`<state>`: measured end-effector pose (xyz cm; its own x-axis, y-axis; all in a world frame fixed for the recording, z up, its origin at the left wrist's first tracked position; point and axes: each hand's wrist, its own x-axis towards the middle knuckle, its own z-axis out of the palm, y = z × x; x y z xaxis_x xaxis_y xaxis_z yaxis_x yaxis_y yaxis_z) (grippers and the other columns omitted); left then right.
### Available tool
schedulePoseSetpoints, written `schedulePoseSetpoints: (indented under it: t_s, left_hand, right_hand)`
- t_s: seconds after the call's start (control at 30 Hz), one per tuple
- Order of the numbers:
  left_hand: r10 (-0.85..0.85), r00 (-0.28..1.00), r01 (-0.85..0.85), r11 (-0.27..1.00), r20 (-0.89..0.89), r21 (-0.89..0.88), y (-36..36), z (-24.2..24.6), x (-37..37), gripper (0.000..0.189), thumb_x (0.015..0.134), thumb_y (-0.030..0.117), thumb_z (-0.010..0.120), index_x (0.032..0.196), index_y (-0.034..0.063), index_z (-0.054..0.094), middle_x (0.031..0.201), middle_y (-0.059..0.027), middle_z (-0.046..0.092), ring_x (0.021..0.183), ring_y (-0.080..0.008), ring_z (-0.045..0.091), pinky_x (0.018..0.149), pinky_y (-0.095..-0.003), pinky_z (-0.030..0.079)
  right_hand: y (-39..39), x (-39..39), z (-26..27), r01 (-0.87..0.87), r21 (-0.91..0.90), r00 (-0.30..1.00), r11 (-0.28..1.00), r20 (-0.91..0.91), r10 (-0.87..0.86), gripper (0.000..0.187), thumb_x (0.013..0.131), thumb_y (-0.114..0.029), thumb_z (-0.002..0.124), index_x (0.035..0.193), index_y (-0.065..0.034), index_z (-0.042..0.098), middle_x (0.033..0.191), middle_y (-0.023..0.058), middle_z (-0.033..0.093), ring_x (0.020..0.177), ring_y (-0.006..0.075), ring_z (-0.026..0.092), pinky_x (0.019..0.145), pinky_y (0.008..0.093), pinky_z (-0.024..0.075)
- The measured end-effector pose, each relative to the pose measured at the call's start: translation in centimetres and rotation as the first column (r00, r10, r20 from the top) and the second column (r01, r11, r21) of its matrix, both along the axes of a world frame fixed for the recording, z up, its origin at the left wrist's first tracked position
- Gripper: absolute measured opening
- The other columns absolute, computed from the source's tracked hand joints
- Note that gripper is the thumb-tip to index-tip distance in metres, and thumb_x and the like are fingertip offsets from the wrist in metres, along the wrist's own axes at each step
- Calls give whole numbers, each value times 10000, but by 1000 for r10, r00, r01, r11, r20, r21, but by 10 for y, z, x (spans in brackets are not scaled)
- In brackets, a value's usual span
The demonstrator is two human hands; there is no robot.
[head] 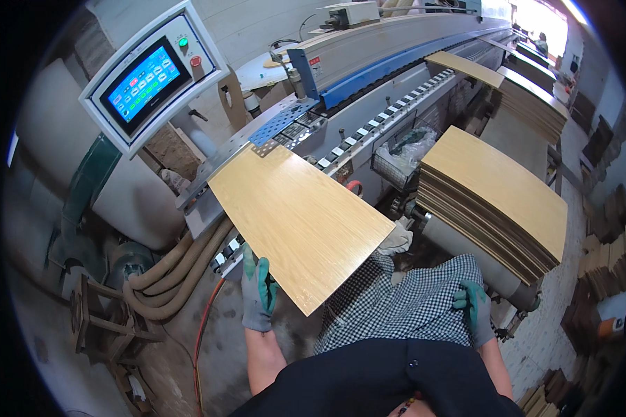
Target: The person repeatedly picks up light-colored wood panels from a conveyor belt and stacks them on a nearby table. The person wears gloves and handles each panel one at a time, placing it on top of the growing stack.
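Observation:
A wood-grain panel (302,224) lies slanted before me on the infeed of a long panel-processing machine. Its far end reaches to a perforated blue guard plate (284,122). My left hand (259,292), in a grey and green work glove, is at the panel's left edge near the closest corner, fingers apart; whether it presses on the edge is hard to tell. My right hand (473,310), gloved alike, hangs against my checkered apron (401,307) with loosely bent fingers and nothing visible in it.
A control panel with a lit touchscreen (146,86) stands at left. At right, stacked panels (495,198) rest on a roller (464,242). A wire basket (396,164) holds plastic film. Ribbed hoses (172,292) and a red hose (204,328) run at lower left. A person (541,44) is far off.

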<state>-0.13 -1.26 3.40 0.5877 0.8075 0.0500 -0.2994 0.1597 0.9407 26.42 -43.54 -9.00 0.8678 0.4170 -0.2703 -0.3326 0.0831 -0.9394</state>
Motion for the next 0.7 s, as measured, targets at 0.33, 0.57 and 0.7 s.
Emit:
schedulePoseSetpoints:
  t_s: [0.33, 0.57, 0.7]
  left_hand:
    - [-1, 999, 5, 997, -44, 71, -4, 6, 49, 652, 1002, 195, 529, 1559, 136, 195, 1186, -30, 570, 817, -79, 589, 570, -206, 507]
    - [-51, 998, 54, 997, -42, 56, -2, 5, 94, 671, 998, 168, 516, 1561, 132, 152, 1139, -57, 586, 731, -87, 595, 532, -218, 520]
    - [-55, 998, 59, 993, -36, 98, -3, 4, 123, 643, 1000, 147, 500, 1549, 123, 165, 1181, -94, 579, 780, -124, 642, 565, -240, 559]
  right_hand:
    - [9, 3, -10, -10, -9, 1000, 1000, 28, 10, 327, 1016, -260, 526, 1220, -23, 624, 856, 91, 699, 596, 131, 630, 577, 246, 520]
    - [8, 1, -8, -27, -16, 998, 999, 47, 28, 359, 1030, -272, 479, 1252, -21, 608, 876, 91, 692, 629, 131, 634, 599, 259, 525]
    - [7, 1, -3, -25, 6, 1000, 1000, 17, 25, 348, 1020, -265, 509, 1240, -14, 611, 876, 97, 696, 628, 142, 644, 605, 262, 534]
